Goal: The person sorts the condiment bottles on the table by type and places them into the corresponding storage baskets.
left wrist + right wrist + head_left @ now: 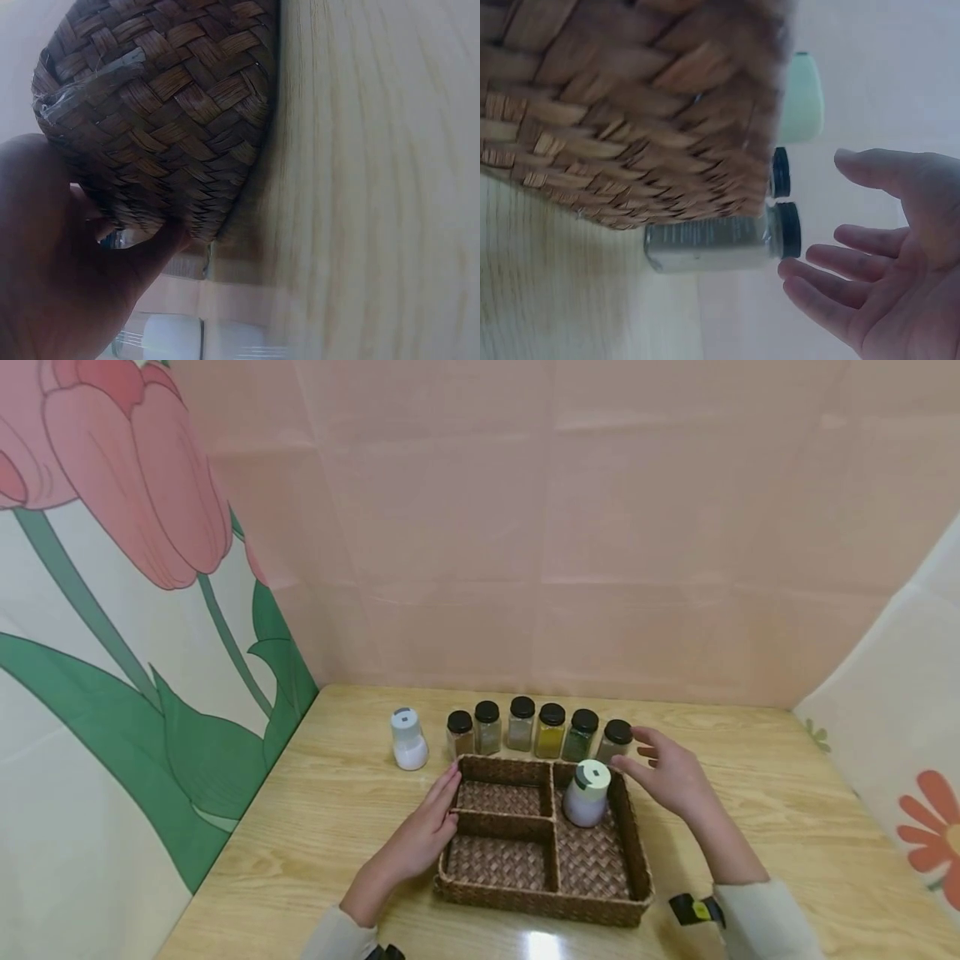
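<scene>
My left hand (pixel 423 835) grips the left wall of a brown woven basket (pixel 540 900) near its far corner; in the left wrist view a fingertip (pixel 176 234) presses the outer weave. The basket has three compartments. A white-capped shaker (pixel 587 795) stands upright in the right-hand one. Just beyond the basket's right far corner, my right hand (pixel 671 777) hovers with its fingers spread and holds nothing. Nearest to it is a black-lidded spice jar (pixel 617 740), the rightmost of a row. In the right wrist view the fingertips are close to that jar's lid (pixel 789 229).
Several more black-lidded glass jars (pixel 521 727) line up behind the basket, with contents of different colours. Another white-capped shaker (pixel 408 742) stands to their left on the wooden table (pixel 315 827). Printed cloth (pixel 555 527) hangs around the table's back and sides.
</scene>
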Demonstrator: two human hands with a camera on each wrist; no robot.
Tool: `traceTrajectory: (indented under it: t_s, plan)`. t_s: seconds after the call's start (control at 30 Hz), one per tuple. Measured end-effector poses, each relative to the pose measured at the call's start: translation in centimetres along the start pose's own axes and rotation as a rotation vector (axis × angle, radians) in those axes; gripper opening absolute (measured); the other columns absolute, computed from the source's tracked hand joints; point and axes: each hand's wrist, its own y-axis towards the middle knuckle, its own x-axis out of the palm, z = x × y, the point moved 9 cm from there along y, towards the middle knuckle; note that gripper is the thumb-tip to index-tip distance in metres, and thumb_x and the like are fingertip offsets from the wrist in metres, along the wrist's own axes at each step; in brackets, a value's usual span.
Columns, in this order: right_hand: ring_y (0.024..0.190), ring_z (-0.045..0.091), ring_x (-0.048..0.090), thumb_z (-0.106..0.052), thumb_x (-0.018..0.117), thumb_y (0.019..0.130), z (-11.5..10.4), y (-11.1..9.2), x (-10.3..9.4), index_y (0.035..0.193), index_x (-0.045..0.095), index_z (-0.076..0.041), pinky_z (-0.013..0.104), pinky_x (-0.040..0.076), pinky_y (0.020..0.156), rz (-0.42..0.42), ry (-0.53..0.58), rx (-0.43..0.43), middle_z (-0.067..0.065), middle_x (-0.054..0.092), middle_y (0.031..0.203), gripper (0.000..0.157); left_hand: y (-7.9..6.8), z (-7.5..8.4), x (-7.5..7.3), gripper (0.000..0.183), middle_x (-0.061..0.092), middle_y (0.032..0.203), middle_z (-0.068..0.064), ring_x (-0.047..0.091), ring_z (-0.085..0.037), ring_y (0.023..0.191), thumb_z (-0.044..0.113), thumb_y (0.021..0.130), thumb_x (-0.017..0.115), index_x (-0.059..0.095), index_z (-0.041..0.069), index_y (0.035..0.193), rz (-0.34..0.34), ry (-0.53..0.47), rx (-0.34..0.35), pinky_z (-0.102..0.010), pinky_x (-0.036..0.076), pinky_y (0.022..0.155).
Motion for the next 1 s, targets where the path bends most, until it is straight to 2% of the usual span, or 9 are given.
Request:
traceTrajectory:
  t_s: [0.53,0.83,1.0]
  plan:
    - [0.128,0.052,0.051,-0.048,0.062,0.098,3.9,2.1,0.5,0.152,0.035,0.005,0.061,0.053,0.092,0.018,0.022,0.030,0.032,0.039,0.153,0.080,0.1,-0.2,0.2,0.064,0.002,0.172,-0.001,0.012,-0.021,0.155,0.017,0.107,0.041,0.013,0.010,0.164,-0.016,-0.012,-0.025,-0.049,0.023,0.123]
    - [0.132,0.056,0.044,-0.049,0.063,0.098,5.3,3.6,2.0,0.155,0.028,0.006,0.064,0.049,0.098,-0.038,0.074,0.022,0.034,0.031,0.157,0.086,0.0,0.0,0.1,0.063,0.004,0.171,-0.004,0.014,-0.025,0.155,0.015,0.106,0.041,0.014,0.007,0.163,-0.009,-0.009,-0.014,-0.052,0.023,0.122]
    - [0.134,0.056,0.042,-0.049,0.064,0.097,6.0,4.2,2.5,0.156,0.026,0.005,0.064,0.048,0.100,-0.048,0.090,0.022,0.034,0.030,0.157,0.089,0.0,-0.2,0.2,0.064,0.002,0.172,-0.002,0.012,-0.022,0.155,0.017,0.107,0.041,0.013,0.009,0.163,-0.021,-0.010,-0.033,-0.049,0.021,0.123]
